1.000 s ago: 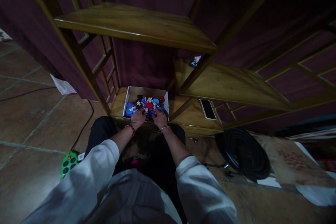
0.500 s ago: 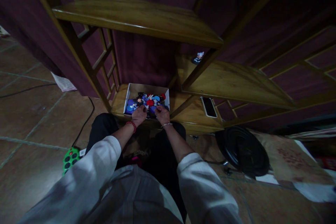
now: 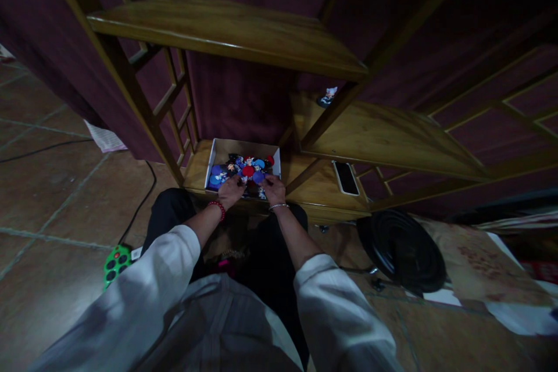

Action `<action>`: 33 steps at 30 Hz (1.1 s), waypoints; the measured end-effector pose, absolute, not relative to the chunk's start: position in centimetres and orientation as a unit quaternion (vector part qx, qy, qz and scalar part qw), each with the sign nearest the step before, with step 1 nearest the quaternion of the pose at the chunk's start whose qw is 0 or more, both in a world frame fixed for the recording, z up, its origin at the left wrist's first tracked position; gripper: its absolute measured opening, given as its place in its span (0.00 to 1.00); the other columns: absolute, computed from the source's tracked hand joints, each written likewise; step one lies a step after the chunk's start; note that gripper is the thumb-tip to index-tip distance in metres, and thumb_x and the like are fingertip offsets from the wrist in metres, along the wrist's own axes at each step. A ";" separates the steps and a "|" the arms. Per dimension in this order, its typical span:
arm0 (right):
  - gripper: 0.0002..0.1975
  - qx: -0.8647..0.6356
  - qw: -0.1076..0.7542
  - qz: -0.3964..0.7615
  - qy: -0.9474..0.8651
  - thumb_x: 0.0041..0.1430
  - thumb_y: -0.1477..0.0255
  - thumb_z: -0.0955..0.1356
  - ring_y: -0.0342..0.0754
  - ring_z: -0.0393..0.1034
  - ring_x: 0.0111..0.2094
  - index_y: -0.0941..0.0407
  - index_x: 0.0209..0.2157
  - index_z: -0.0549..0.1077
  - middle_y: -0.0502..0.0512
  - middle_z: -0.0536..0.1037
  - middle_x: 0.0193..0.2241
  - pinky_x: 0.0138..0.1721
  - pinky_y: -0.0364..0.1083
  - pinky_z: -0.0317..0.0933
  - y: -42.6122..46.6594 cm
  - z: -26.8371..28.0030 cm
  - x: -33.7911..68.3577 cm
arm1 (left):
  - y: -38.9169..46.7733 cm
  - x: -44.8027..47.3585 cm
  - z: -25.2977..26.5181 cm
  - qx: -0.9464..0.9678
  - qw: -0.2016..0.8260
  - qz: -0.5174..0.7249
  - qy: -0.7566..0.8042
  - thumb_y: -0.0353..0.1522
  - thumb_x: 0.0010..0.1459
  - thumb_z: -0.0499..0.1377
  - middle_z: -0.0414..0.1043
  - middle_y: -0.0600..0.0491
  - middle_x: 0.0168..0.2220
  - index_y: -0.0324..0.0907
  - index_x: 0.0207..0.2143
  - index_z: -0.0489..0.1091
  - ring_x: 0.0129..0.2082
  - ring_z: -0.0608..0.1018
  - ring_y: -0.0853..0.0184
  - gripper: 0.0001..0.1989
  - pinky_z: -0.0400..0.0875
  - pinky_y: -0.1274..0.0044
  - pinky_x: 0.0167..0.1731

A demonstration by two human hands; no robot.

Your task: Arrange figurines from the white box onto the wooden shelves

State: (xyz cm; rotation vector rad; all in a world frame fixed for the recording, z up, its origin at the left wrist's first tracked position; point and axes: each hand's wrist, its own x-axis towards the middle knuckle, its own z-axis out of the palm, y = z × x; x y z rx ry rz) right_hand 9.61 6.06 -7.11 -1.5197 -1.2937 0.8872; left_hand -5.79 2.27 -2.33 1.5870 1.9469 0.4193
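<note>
the box (image 3: 246,147) sat on the low shelf (image 3: 300,170), open at the top, between the person's knees and the curtain (image 3: 239,102). in it lay the figures (image 3: 247,171), heaped close together, with round red, blue and purple parts showing among darker and paler bits.

the left hand (image 3: 231,189) reached over the near edge of the box, palm down, its fingers bent in among the figures. the right hand (image 3: 274,189) lay at the near right corner, fingers curled inward, just beside a purple round part. whether either hand gripped a figure could not be told: the fingers hid what was under them, and the light was dim. the two hands were apart, with some figures visible between them. a red bracelet (image 3: 218,210) circled the left wrist, a thin bangle (image 3: 279,206) the right.

to the right of the box, past a slanting post, the phone (image 3: 347,179) lay on the same shelf, dark screen up. above it, on the middle shelf (image 3: 392,133), stood a small figurine (image 3: 328,97), partly hidden by a post.
</note>
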 end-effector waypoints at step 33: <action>0.12 -0.565 0.298 0.362 -0.678 0.51 0.74 0.65 0.45 0.72 0.40 0.54 0.39 0.72 0.51 0.77 0.38 0.46 0.45 0.64 4.1 -5.1 7.0 | 2.2 -6.0 -2.1 0.613 0.334 0.170 0.695 0.33 0.57 0.49 0.73 0.49 0.42 0.42 0.42 0.68 0.42 0.73 0.65 0.13 0.64 0.75 0.42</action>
